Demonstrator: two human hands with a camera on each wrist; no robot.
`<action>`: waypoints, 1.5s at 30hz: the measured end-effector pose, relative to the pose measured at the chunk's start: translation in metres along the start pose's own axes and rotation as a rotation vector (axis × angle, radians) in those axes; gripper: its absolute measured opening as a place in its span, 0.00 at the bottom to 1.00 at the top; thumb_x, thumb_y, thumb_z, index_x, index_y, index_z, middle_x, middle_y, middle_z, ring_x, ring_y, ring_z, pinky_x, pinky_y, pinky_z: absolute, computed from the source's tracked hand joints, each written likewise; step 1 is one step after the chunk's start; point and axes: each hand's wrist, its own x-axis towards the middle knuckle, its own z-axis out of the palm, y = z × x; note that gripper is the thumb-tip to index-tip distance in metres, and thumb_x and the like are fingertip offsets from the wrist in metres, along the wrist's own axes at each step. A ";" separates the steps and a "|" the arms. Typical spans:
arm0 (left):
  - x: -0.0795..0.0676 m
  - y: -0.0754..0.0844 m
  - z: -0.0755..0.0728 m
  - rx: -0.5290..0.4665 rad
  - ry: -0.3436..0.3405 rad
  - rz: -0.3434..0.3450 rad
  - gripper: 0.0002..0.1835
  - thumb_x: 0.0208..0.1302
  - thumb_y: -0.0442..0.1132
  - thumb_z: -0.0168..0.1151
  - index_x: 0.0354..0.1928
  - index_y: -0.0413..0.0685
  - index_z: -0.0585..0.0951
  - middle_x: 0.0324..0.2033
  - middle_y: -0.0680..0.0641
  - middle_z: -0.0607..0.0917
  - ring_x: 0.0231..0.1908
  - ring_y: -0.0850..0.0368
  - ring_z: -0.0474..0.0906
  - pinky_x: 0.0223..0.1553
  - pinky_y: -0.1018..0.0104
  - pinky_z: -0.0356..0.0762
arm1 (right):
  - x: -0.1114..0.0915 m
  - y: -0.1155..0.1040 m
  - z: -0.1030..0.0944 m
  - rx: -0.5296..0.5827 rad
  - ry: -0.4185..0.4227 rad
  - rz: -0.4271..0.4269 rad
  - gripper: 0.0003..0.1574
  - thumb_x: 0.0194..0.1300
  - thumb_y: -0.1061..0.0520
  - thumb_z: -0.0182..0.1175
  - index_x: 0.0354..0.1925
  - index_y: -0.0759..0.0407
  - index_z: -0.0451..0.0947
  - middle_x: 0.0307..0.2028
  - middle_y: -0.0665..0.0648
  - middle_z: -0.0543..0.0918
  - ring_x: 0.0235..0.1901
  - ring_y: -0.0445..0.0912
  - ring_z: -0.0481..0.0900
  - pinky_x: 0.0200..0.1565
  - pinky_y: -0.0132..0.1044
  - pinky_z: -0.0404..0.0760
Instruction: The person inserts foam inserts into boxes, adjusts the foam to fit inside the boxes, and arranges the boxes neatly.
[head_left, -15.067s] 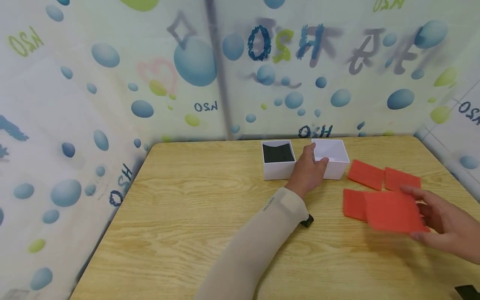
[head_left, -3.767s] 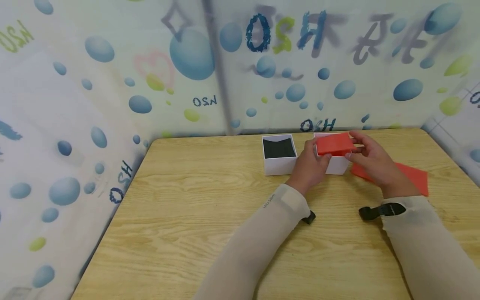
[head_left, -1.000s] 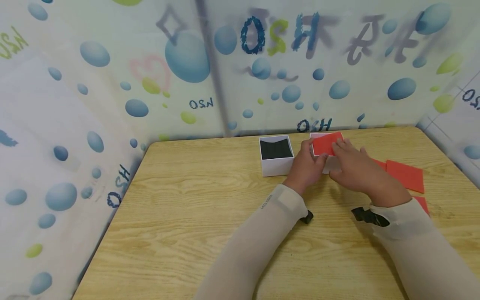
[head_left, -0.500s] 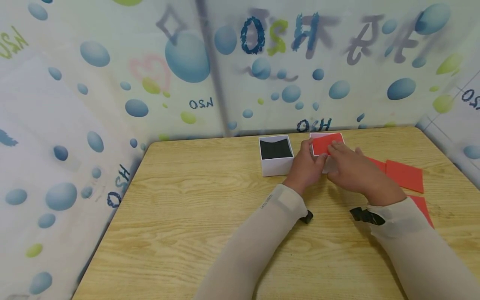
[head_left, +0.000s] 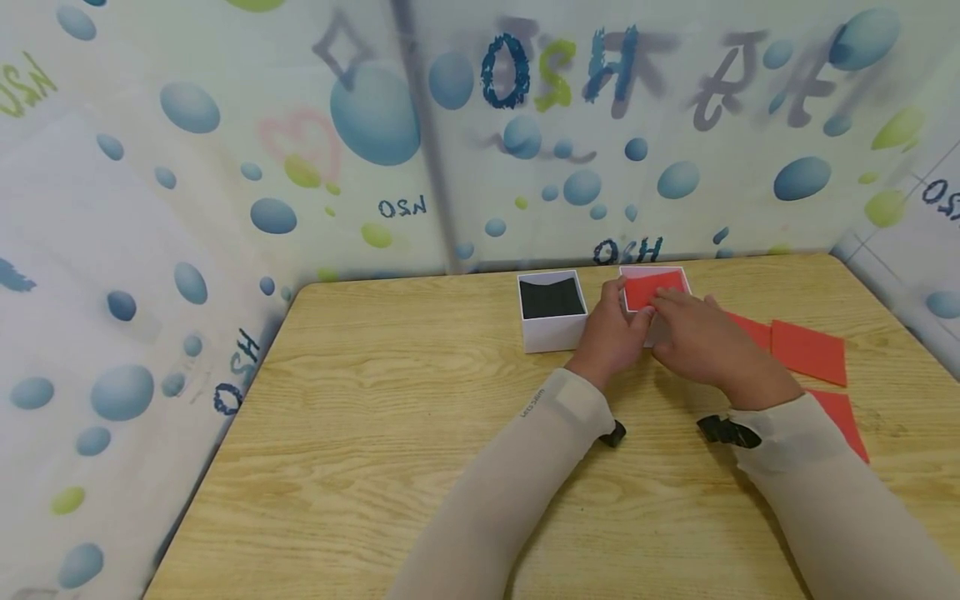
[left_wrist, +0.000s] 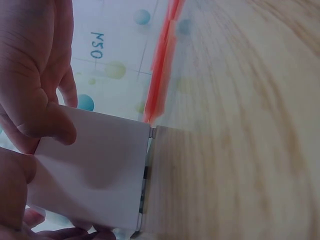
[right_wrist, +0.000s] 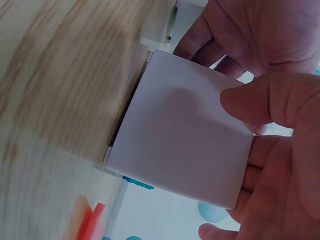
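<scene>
A small white box [head_left: 652, 270] stands at the back of the table, its top uncovered. Inside it, near the rim, lies a flat red rectangular piece [head_left: 647, 290]. My left hand [head_left: 609, 333] grips this box from its left side, with the thumb on the front wall [left_wrist: 95, 170]. My right hand [head_left: 701, 337] lies over the box's front right, its extended fingers pressing on the red piece. In the right wrist view, the right thumb [right_wrist: 250, 105] rests against the front wall near the rim. The box's depth below the red piece is hidden.
To the left stands a second white box [head_left: 555, 337] holding black material [head_left: 551, 298]. Several red pieces [head_left: 808, 352] lie on the wooden table [head_left: 375, 400] to the right, partly behind my right arm. A patterned cloth wall [head_left: 495, 167] rises behind the table.
Earlier my right hand held a red piece off the table, then over the box. Over the last second it has pressed this piece lower inside. My left hand keeps its grip on the box.
</scene>
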 end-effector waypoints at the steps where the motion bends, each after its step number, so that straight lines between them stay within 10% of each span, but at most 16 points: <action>1: 0.000 0.000 0.000 0.001 -0.001 -0.001 0.37 0.77 0.55 0.61 0.81 0.62 0.58 0.73 0.55 0.75 0.70 0.56 0.75 0.71 0.55 0.73 | 0.000 0.000 0.001 -0.003 0.006 -0.001 0.42 0.70 0.55 0.62 0.75 0.72 0.64 0.76 0.75 0.63 0.77 0.72 0.58 0.72 0.79 0.49; 27: 0.000 0.000 0.001 -0.003 0.001 0.002 0.36 0.78 0.54 0.61 0.81 0.61 0.58 0.74 0.56 0.74 0.70 0.57 0.75 0.71 0.57 0.74 | 0.004 -0.001 0.006 -0.003 0.046 -0.006 0.36 0.68 0.57 0.64 0.69 0.73 0.70 0.68 0.75 0.75 0.70 0.72 0.69 0.70 0.80 0.53; 45: 0.000 0.000 -0.001 0.001 -0.007 -0.003 0.37 0.77 0.55 0.61 0.81 0.62 0.58 0.74 0.56 0.74 0.70 0.57 0.75 0.71 0.57 0.74 | 0.004 0.003 0.005 0.074 0.036 -0.012 0.45 0.70 0.58 0.62 0.77 0.74 0.59 0.76 0.77 0.63 0.76 0.73 0.58 0.72 0.76 0.52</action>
